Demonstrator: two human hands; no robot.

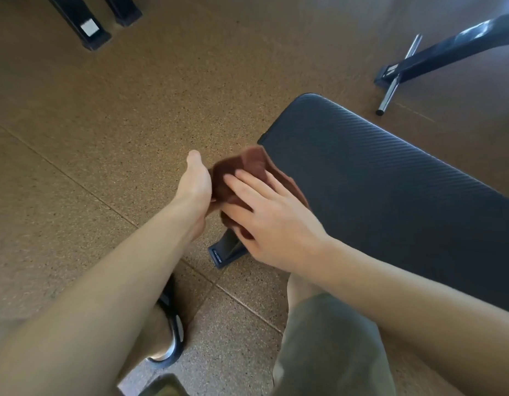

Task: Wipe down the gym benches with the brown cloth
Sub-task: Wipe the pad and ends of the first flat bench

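Observation:
The brown cloth (238, 172) is bunched between both hands, just off the left edge of the black padded bench (390, 181). My left hand (195, 190) is under and beside the cloth's left side, its fingers hidden beneath the fabric. Over the cloth's right side lies my right hand (270, 215), fingers spread fairly straight and thumb tucked against the fabric. The bench pad has a ribbed surface and runs from the centre towards the right edge of the view.
A black bench foot (224, 252) sits on the speckled brown floor under my hands. Another bench frame with a chrome bar (396, 78) stands at the upper right. Dark equipment legs (87, 27) are at the top left. My knees and a sandalled foot (173, 332) are below.

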